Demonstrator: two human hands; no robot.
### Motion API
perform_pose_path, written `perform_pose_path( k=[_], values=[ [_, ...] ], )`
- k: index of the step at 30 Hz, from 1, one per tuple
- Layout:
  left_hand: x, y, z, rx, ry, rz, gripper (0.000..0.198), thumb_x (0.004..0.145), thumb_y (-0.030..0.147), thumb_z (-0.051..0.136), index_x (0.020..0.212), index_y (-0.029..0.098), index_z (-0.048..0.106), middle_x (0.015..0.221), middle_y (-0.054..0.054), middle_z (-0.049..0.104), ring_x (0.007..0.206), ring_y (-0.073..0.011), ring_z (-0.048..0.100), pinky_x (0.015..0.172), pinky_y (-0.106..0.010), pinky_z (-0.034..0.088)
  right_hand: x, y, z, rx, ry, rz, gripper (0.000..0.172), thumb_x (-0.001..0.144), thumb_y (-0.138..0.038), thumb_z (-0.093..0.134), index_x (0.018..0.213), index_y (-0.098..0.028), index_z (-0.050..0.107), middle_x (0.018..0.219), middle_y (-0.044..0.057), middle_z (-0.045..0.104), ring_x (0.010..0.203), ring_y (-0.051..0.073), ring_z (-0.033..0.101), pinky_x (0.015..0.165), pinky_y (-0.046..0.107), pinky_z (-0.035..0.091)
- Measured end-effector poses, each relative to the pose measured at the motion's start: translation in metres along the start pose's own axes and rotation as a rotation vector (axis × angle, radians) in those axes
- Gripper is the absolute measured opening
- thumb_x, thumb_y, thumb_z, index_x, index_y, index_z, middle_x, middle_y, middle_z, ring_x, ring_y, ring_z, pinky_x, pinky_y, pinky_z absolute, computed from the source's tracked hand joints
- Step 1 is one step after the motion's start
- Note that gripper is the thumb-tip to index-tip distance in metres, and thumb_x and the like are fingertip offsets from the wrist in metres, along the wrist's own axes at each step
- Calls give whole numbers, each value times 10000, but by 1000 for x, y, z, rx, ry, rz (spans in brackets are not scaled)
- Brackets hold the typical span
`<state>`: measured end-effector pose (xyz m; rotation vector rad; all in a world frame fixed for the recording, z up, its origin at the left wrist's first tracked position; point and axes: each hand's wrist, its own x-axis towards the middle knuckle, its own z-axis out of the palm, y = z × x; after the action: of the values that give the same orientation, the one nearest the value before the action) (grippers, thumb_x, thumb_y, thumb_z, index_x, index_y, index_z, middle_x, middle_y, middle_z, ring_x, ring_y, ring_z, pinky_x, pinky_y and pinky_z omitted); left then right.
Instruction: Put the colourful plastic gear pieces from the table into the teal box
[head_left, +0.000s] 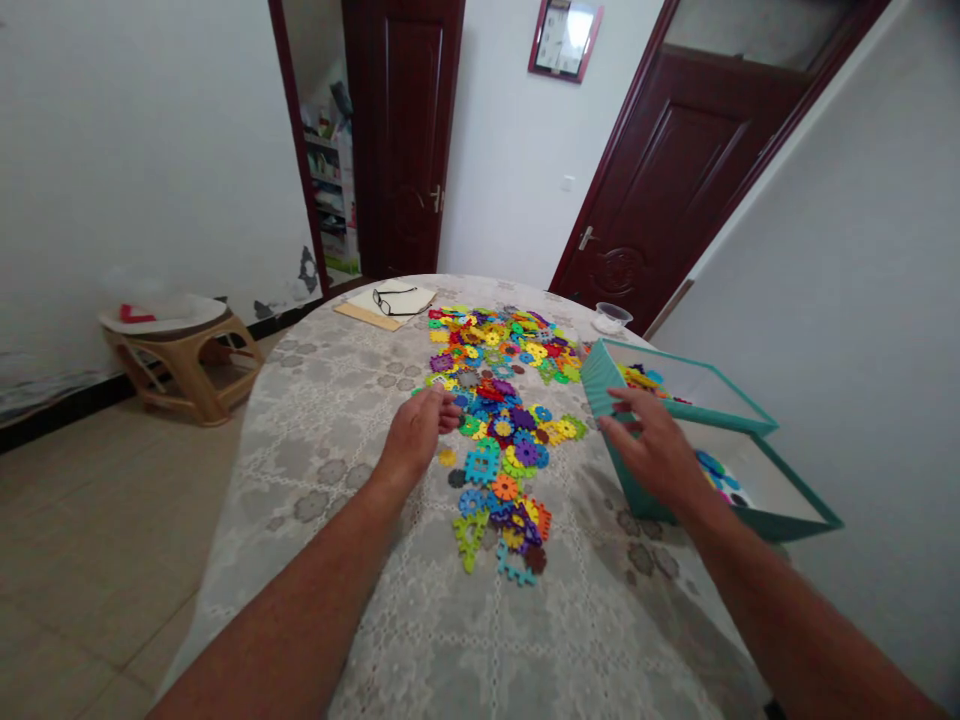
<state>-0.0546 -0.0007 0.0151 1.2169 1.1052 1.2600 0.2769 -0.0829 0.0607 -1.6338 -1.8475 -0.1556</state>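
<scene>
Many colourful plastic interlocking building pieces (506,430), shaped like gears, squares and triangles, lie in a loose spread down the middle of the table. My left hand (420,425) is at the left edge of this spread, its fingers loosely bent and a little apart, with nothing plain to see in them. Over the near left side of a teal two-part box (607,400), my right hand (656,440) hovers with fingers apart and nothing held. More pieces (641,378) sit in the box's far compartment, and several blue, pink and black ones (720,475) in the near compartment, partly hidden by my right hand.
The round table (315,560) wears a patterned grey cloth. Eyeglasses (386,303) rest on a paper pad (360,308) at the far left. A clear plastic bowl (613,316) stands at the far right edge. Left of the table is a stool (187,355); a wall is on the right.
</scene>
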Motion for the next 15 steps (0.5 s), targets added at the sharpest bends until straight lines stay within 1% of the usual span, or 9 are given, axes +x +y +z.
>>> perform_pose_path(
  k=[1,3,5,7,9,11,12,15],
  values=[
    [2,1,-5,129,58,95,395,1023,492,444,929,185,674,915,-96,732,829,-211,678,800,-323,557,-23,-22,9,64,-74,-69,539,955,-439,603,1451,-241,530,1432,154,581,1263,316,594,995,478,545],
    [8,3,-16,389,154,240,375,1043,444,398,939,206,668,998,-91,723,980,-237,652,936,-356,517,-70,-60,27,96,-182,-185,699,940,-431,652,1573,-302,385,1601,129,427,1456,350,432,1138,571,447],
    [14,1,-27,593,211,322,366,1052,411,360,991,208,659,1064,-98,708,1073,-261,623,1021,-399,477,-108,-87,45,91,-282,-256,837,897,-449,708,1617,-296,311,1682,127,289,1535,390,295,1193,620,373],
    [21,-7,-35,741,239,391,356,1046,393,362,1068,187,652,1118,-117,694,1135,-279,604,1072,-435,451,-133,-103,60,75,-355,-300,906,878,-483,720,1636,-281,267,1713,124,213,1567,415,200,1214,656,313],
    [26,-19,-38,880,280,455,356,1036,388,389,1136,162,645,1173,-142,680,1189,-294,585,1113,-468,423,-141,-112,72,57,-401,-325,924,873,-523,712,1638,-279,256,1722,119,190,1575,427,160,1224,691,249],
    [27,-33,-37,987,296,474,358,1032,376,407,1181,150,641,1208,-158,670,1211,-306,576,1112,-490,422,-137,-117,82,34,-420,-319,913,877,-543,700,1635,-281,265,1722,116,198,1575,427,155,1232,713,187],
    [27,-39,-35,1030,280,473,357,1031,369,416,1196,148,642,1210,-163,670,1212,-310,577,1105,-496,425,-132,-118,86,21,-419,-306,899,881,-544,695,1631,-279,276,1719,117,210,1575,423,160,1235,715,168],
    [21,-54,-24,1142,172,453,365,1030,372,448,1230,143,649,1192,-175,677,1189,-322,591,1080,-500,438,-112,-120,97,-16,-386,-268,843,885,-535,692,1602,-261,343,1699,129,263,1567,408,189,1241,699,165]
  ],
)
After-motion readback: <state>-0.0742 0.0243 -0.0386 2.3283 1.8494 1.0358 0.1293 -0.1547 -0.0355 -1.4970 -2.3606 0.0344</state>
